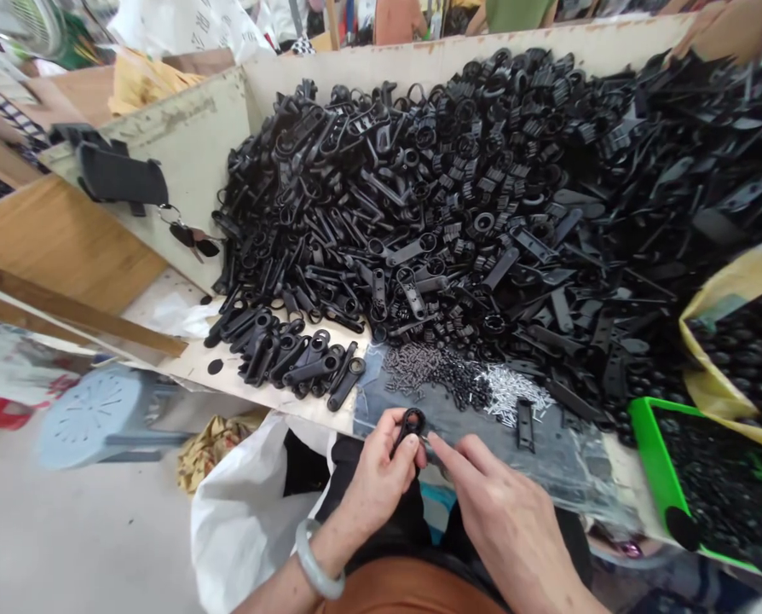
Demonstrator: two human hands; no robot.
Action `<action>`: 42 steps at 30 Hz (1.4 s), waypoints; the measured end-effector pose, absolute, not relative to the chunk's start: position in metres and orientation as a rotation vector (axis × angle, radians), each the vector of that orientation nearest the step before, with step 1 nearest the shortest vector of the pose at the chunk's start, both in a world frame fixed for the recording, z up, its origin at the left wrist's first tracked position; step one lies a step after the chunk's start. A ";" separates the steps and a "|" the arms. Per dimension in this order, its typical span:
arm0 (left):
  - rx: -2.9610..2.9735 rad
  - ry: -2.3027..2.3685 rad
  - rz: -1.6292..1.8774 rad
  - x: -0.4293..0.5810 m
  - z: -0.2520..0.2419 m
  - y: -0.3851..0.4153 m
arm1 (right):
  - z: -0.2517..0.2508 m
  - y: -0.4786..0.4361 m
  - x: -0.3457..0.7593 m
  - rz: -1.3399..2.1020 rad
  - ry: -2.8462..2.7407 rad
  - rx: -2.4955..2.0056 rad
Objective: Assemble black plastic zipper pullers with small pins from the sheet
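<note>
My left hand is closed around a black plastic part with a round ring at its upper end, held above my lap at the table's front edge. My right hand is beside it, fingers bent, with the index fingertip at a small thin metallic piece against the part's side. Beyond the hands lie small silver pins, brown-grey pins and small black pieces. A flat black plate rests to their right. Several black ringed parts sit in a row at the left.
A huge heap of black plastic parts fills the walled table. At the right are a green tray and a yellow-edged bag. Keys hang at the left wall. A white sack and a blue stool stand below left.
</note>
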State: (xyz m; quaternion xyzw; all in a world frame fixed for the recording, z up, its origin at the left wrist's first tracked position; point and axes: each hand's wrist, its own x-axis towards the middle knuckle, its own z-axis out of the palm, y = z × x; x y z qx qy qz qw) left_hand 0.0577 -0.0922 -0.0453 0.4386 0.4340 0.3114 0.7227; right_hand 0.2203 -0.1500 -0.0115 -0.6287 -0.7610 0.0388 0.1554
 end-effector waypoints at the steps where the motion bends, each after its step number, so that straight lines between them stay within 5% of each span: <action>1: 0.970 0.956 0.685 0.057 -0.046 -0.092 | -0.010 -0.149 0.220 0.118 -2.163 -1.789; 25: 1.055 1.085 0.775 0.063 -0.045 -0.094 | -0.007 -0.136 0.201 0.066 -2.285 -1.891; 33: 1.392 1.101 0.766 0.054 -0.051 -0.091 | 0.022 -0.140 0.220 0.438 -2.215 -2.048; 42: 0.969 0.988 0.835 0.052 -0.018 -0.091 | 0.019 -0.156 0.230 0.586 -1.797 -1.557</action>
